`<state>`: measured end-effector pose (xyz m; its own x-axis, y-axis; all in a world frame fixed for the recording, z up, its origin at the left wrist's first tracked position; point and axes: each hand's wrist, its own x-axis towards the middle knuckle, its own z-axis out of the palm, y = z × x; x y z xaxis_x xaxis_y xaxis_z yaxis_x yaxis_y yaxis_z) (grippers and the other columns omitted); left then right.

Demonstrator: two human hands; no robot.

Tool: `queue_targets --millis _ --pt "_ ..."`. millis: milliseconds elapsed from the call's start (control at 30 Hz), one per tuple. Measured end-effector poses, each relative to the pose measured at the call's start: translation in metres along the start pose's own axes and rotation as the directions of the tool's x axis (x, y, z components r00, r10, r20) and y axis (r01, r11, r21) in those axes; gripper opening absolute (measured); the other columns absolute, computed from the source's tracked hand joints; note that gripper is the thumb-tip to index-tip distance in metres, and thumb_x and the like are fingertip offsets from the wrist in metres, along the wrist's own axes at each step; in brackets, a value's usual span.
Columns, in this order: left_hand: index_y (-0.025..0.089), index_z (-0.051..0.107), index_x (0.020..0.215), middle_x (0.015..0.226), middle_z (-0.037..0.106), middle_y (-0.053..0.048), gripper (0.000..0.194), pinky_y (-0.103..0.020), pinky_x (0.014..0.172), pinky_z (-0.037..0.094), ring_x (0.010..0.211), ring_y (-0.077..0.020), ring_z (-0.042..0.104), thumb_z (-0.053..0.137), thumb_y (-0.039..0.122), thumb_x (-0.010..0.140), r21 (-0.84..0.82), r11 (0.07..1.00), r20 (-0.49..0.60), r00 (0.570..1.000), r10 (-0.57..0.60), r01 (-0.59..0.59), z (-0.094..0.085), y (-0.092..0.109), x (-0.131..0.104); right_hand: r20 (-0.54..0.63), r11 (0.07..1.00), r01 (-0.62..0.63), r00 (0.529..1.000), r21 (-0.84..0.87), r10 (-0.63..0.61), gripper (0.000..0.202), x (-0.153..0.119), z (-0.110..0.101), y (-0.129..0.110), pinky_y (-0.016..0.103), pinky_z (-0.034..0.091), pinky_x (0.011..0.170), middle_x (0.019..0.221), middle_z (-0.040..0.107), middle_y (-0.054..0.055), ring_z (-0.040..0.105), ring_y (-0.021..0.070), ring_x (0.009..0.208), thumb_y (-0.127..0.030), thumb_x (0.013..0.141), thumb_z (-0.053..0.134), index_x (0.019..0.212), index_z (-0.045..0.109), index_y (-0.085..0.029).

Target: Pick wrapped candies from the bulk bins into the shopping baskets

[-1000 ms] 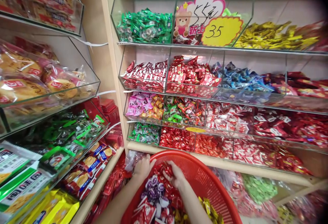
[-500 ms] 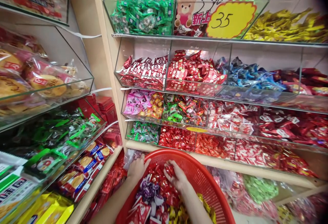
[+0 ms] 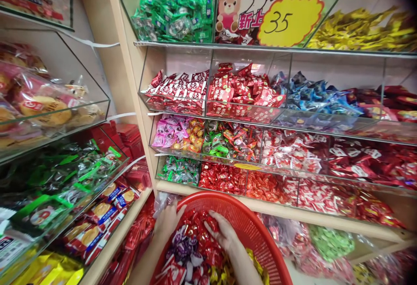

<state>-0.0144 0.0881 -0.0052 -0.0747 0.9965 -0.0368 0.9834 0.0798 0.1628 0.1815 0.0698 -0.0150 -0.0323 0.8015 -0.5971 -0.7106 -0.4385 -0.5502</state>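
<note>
In the head view, a red plastic basket (image 3: 260,228) stands low in front of me, with wrapped candies inside. My left hand (image 3: 167,220) grips its left rim, thumb over the edge and the other fingers partly hidden outside. Inside the basket, my right hand (image 3: 224,232) lies open against shiny red-wrapped candies (image 3: 198,228), fingers apart and touching them. Purple-wrapped candies (image 3: 183,246) sit left of the red ones. Red-and-white packets (image 3: 172,270) lie near the front, and yellow-wrapped candies (image 3: 220,274) are partly covered by my right forearm.
Ahead rises a wooden shelf (image 3: 286,209) with clear bins of red candies (image 3: 221,178), green candies (image 3: 177,15) and blue packets (image 3: 316,96). A yellow price sign (image 3: 289,21) hangs high. Another shelf on the left holds packaged cakes (image 3: 48,107). Bagged candies (image 3: 332,239) lie below right.
My right hand has lowered and spread over the red candies, its fingers less curled than before. The left hand stays at the basket's rim. The view has shifted slightly.
</note>
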Motion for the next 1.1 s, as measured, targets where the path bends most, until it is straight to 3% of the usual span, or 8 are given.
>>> queue_targets --millis 167,367,700,1100 --pt "0.016 0.049 0.113 0.086 0.067 -0.013 0.059 -0.032 0.067 0.045 0.079 -0.0234 0.064 0.015 0.054 0.084 -0.002 1.0 0.0 1.0 0.003 -0.003 0.0 -0.001 0.0 0.04 1.0 0.012 0.999 0.015 -0.013 0.022 -0.001 0.0 0.0 0.03 0.053 0.075 0.072 0.065 -0.002 0.06 0.0119 0.075 -0.013 0.049 0.077 0.063 0.06 -0.016" --pt "0.015 0.047 0.115 0.087 0.067 -0.012 0.056 -0.03 0.066 0.044 0.08 -0.023 0.063 0.017 0.052 0.085 -0.004 1.0 0.03 0.999 -0.013 0.014 -0.006 0.002 -0.002 -0.086 0.999 -0.032 0.996 -0.009 0.031 0.022 0.004 -0.009 0.005 0.03 0.054 0.068 0.066 0.063 -0.005 0.059 0.0104 0.067 -0.014 0.051 0.075 0.062 0.055 -0.018" --pt "0.014 0.046 0.116 0.087 0.066 -0.012 0.058 -0.032 0.067 0.044 0.081 -0.0245 0.063 0.016 0.053 0.084 -0.014 1.0 0.016 1.0 -0.021 0.021 -0.006 0.003 -0.003 -0.076 0.996 0.028 0.996 -0.09 -0.035 0.025 0.006 -0.013 0.011 0.029 0.055 0.067 0.051 0.053 -0.009 0.05 0.006 0.055 -0.007 0.048 0.07 0.064 0.056 -0.019" --pt "0.014 0.046 0.117 0.087 0.067 -0.013 0.056 -0.032 0.066 0.045 0.081 -0.0239 0.063 0.017 0.049 0.085 -0.031 1.0 0.015 1.0 0.006 -0.005 -0.003 -0.001 -0.001 -0.15 0.992 0.072 0.985 -0.105 -0.087 0.015 0.008 -0.008 0.027 0.029 0.054 0.066 0.058 0.052 -0.008 0.047 0.0076 0.059 -0.013 0.053 0.06 0.063 0.054 -0.022"
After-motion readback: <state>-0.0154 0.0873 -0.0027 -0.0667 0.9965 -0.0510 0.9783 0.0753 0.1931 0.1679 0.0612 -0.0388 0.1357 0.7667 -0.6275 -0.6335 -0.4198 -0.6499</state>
